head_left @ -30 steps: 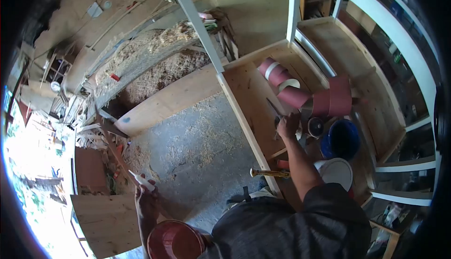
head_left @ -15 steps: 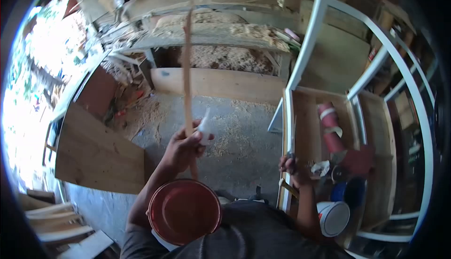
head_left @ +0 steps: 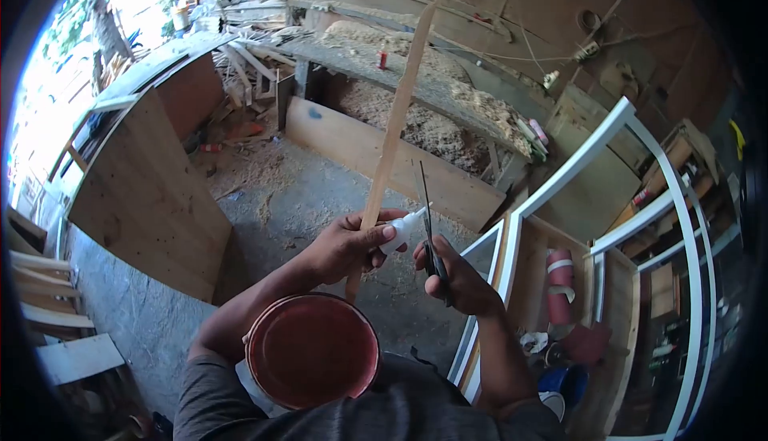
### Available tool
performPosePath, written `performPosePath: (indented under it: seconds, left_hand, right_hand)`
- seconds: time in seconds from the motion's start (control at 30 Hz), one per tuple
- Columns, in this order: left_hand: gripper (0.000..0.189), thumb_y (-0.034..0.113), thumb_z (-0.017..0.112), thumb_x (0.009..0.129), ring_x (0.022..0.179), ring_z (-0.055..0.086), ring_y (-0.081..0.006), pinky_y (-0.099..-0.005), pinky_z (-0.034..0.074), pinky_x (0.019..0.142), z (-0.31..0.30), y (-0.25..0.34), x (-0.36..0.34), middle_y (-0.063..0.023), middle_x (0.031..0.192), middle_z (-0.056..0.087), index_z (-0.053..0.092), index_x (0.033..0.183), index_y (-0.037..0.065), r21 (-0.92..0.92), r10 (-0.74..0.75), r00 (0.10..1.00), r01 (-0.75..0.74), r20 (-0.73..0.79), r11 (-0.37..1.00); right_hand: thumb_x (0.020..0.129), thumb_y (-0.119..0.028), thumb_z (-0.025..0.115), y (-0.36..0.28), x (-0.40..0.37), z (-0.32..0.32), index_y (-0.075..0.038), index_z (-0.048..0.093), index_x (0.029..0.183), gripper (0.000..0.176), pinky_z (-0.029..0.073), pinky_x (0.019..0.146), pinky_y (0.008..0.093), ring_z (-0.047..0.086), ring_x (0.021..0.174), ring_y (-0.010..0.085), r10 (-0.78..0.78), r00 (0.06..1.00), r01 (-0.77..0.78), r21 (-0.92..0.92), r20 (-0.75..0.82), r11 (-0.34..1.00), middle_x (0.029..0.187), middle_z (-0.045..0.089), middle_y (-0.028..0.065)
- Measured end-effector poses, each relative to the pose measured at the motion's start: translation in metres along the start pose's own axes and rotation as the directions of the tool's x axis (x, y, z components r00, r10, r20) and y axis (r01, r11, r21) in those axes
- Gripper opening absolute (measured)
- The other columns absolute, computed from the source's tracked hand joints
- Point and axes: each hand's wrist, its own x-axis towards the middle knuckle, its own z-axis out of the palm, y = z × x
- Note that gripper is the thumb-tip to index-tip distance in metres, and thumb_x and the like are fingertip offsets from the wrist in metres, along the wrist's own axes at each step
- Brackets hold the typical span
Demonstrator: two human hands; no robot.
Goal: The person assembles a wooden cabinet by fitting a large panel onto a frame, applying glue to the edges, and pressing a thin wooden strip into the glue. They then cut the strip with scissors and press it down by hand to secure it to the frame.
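In my left hand (head_left: 344,245) are a small white bottle (head_left: 402,233) with a narrow nozzle and a long wooden strip (head_left: 396,117). The strip rises upright and leans to the right, its lower end passing below my hand. My right hand (head_left: 464,281) is wrapped round the handles of dark scissors (head_left: 427,209), whose slim blades point upward. Those blades are right at the nozzle's tip and stand slightly apart. Close below my left forearm is a round red bucket (head_left: 314,353), seen from above.
A white-edged wooden frame (head_left: 576,161) stands at my right, with red rolls (head_left: 560,273) and a blue container (head_left: 564,385) inside. Ahead is a workbench (head_left: 360,61) covered in shavings. A plywood panel (head_left: 152,201) stands on the left, near wooden offcuts (head_left: 56,317).
My right hand has come from beside the white-edged frame to the bottle, bringing the scissors up to the nozzle. The bottle has tipped rightward, and the view has turned.
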Motion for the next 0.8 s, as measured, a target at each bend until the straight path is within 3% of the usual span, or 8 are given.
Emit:
performPosePath:
  seconds: [0.07, 0.2, 0.3, 0.4, 0.5, 0.6, 0.7, 0.8]
  left_hand:
    - [0.059, 0.037, 0.069, 0.098, 0.07, 0.058, -0.0064, -0.0231, 0.047, 0.062, -0.018, 0.002, -0.01, -0.0012, 0.097, 0.069, 0.053, 0.146, 0.006, 0.002, 0.008, 1.0, -0.008, 0.008, 1.0]
    - [0.062, 0.041, 0.067, 0.099, 0.066, 0.055, -0.0047, -0.0211, 0.046, 0.061, -0.033, 0.013, -0.036, 0.0001, 0.093, 0.068, 0.053, 0.146, 0.005, 0.039, 0.048, 0.999, -0.048, 0.002, 0.998]
    - [0.062, 0.042, 0.066, 0.099, 0.066, 0.055, -0.0047, -0.0214, 0.046, 0.061, -0.048, 0.014, -0.048, 0.0003, 0.093, 0.067, 0.051, 0.148, 0.006, 0.028, 0.048, 0.999, -0.047, -0.023, 0.999]
    - [0.063, 0.043, 0.066, 0.099, 0.067, 0.054, -0.0051, -0.0222, 0.046, 0.061, -0.06, 0.018, -0.059, 0.0007, 0.092, 0.066, 0.051, 0.149, 0.007, 0.033, 0.055, 0.997, -0.053, -0.049, 0.998]
    - [0.061, 0.042, 0.065, 0.1, 0.068, 0.055, -0.0055, -0.0227, 0.046, 0.061, -0.071, 0.018, -0.066, 0.0011, 0.092, 0.066, 0.051, 0.149, 0.007, 0.032, 0.08, 0.995, -0.078, -0.059, 0.996]
    - [0.059, 0.04, 0.063, 0.101, 0.068, 0.055, -0.0061, -0.0231, 0.046, 0.062, -0.082, 0.018, -0.074, 0.0009, 0.091, 0.065, 0.051, 0.149, 0.007, -0.012, 0.072, 0.993, -0.073, -0.095, 0.997]
    - [0.057, 0.039, 0.062, 0.102, 0.068, 0.055, -0.0067, -0.0235, 0.046, 0.062, -0.087, 0.022, -0.08, 0.0001, 0.091, 0.065, 0.051, 0.149, 0.008, 0.02, 0.077, 0.988, -0.075, -0.135, 0.997]
    - [0.057, 0.039, 0.062, 0.102, 0.068, 0.054, -0.0068, -0.0238, 0.046, 0.063, -0.092, 0.021, -0.084, -0.0006, 0.091, 0.065, 0.051, 0.149, 0.008, 0.018, 0.104, 0.983, -0.103, -0.153, 0.995]
  right_hand:
    - [0.081, -0.087, 0.053, -0.004, 0.016, 0.018, -0.003, 0.051, 0.109, 0.088, 0.043, 0.085, 0.037, 0.052, 0.094, 0.0234, -0.103, 0.994, 0.102, -0.036, -0.025, 0.994, 0.101, 0.048, 0.0102]
    - [0.082, -0.086, 0.05, 0.0, 0.04, 0.046, -0.003, 0.051, 0.106, 0.087, 0.044, 0.084, 0.038, 0.053, 0.092, 0.024, -0.14, 0.989, 0.14, -0.01, -0.048, 0.99, 0.099, 0.049, 0.0102]
    - [0.081, -0.088, 0.048, -0.013, 0.053, 0.058, -0.003, 0.052, 0.105, 0.088, 0.045, 0.082, 0.0372, 0.053, 0.089, 0.0227, -0.118, 0.993, 0.116, -0.044, -0.032, 0.992, 0.096, 0.049, 0.0089]
    - [0.081, -0.089, 0.048, -0.031, 0.06, 0.072, -0.004, 0.052, 0.103, 0.088, 0.045, 0.079, 0.0357, 0.053, 0.086, 0.0207, 0.009, 1.0, -0.009, 0.039, 0.01, 0.999, 0.093, 0.048, 0.0071]
    - [0.07, -0.094, 0.051, -0.034, 0.069, 0.082, -0.007, 0.053, 0.113, 0.097, 0.042, 0.08, 0.0289, 0.05, 0.09, 0.0131, 0.099, 0.995, -0.1, 0.061, 0.027, 0.993, 0.1, 0.052, 0.0027]
    - [0.074, -0.092, 0.051, -0.019, 0.085, 0.095, -0.009, 0.052, 0.107, 0.089, 0.043, 0.077, 0.0291, 0.05, 0.085, 0.0126, 0.001, 1.0, 0.0, 0.035, -0.013, 0.999, 0.097, 0.051, 0.0014]
    - [0.083, -0.088, 0.047, -0.019, 0.091, 0.105, -0.003, 0.052, 0.101, 0.087, 0.044, 0.076, 0.0345, 0.052, 0.084, 0.0199, 0.015, 0.999, -0.015, 0.007, -0.031, 1.0, 0.093, 0.048, 0.0069]
    - [0.084, -0.086, 0.048, -0.017, 0.097, 0.109, -0.003, 0.053, 0.102, 0.086, 0.044, 0.078, 0.0353, 0.052, 0.085, 0.0202, 0.037, 0.999, -0.037, -0.007, -0.006, 0.999, 0.093, 0.049, 0.0075]
